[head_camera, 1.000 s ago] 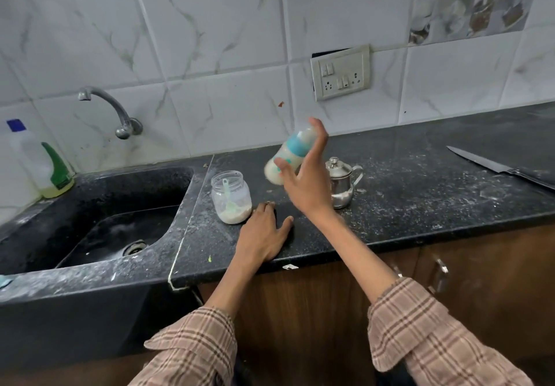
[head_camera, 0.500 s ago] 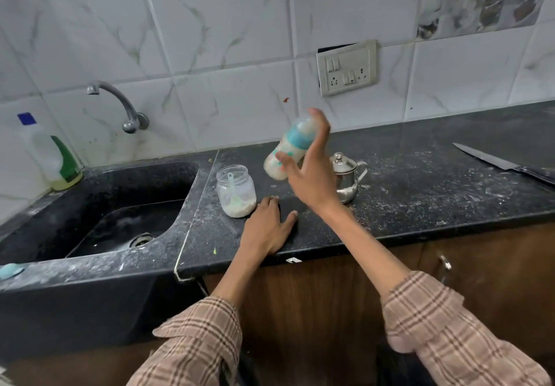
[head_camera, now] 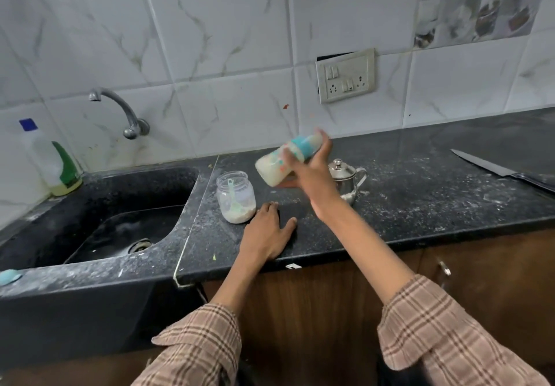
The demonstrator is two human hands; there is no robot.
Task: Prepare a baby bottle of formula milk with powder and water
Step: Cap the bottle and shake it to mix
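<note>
My right hand (head_camera: 312, 172) grips a baby bottle (head_camera: 277, 164) with a teal collar, held in the air above the black counter (head_camera: 420, 205). The bottle is tilted, its base down to the left, and holds white milk. It looks motion-blurred. My left hand (head_camera: 265, 234) rests flat on the counter near the front edge, fingers spread. Just left of it stands an open clear jar (head_camera: 236, 196) with white powder and a pale green scoop inside. A small steel kettle (head_camera: 345, 180) stands behind my right wrist.
A black sink (head_camera: 99, 220) with a wall tap (head_camera: 120, 109) lies to the left, and a dish-soap bottle (head_camera: 55, 160) stands at its back corner. A knife (head_camera: 504, 170) lies on the counter at the far right. Powder dusts the counter. A wall socket (head_camera: 345, 76) sits above.
The bottle in my right hand has tipped further toward horizontal and shifted slightly, as in shaking. My left hand stays flat on the counter.
</note>
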